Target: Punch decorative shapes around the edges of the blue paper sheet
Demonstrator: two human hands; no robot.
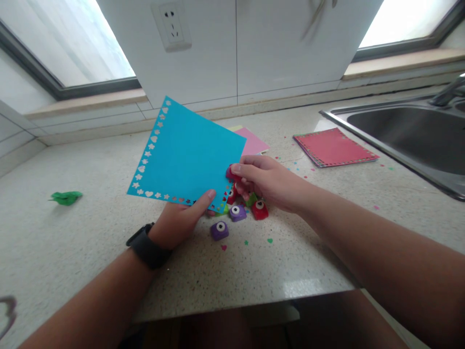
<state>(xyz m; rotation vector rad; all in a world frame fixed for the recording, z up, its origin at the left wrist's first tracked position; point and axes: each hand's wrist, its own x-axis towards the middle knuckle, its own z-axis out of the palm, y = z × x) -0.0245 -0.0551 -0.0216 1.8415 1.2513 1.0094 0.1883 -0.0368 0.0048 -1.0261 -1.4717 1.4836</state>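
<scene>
My left hand (pixel 185 213) grips a sheet of blue paper (pixel 192 150) by its lower edge, thumb on top. Small flower, heart and star holes run along the sheet's left and lower edges and start up the right one. At that right edge my right hand (pixel 261 177) is closed on a red craft punch (pixel 232 172), its thumb pressing on top. Below the sheet's corner lie two purple punches (pixel 220 230), a red punch (pixel 260 210) and others partly hidden by the paper and my fingers.
Behind the blue sheet lie pink paper sheets (pixel 254 140). A stack of punched sheets with red on top (pixel 336 148) sits near the steel sink (pixel 407 135). Something green and crumpled (pixel 66 198) is at the left. Tiny paper cut-outs (pixel 270 240) are scattered on the counter (pixel 298 261).
</scene>
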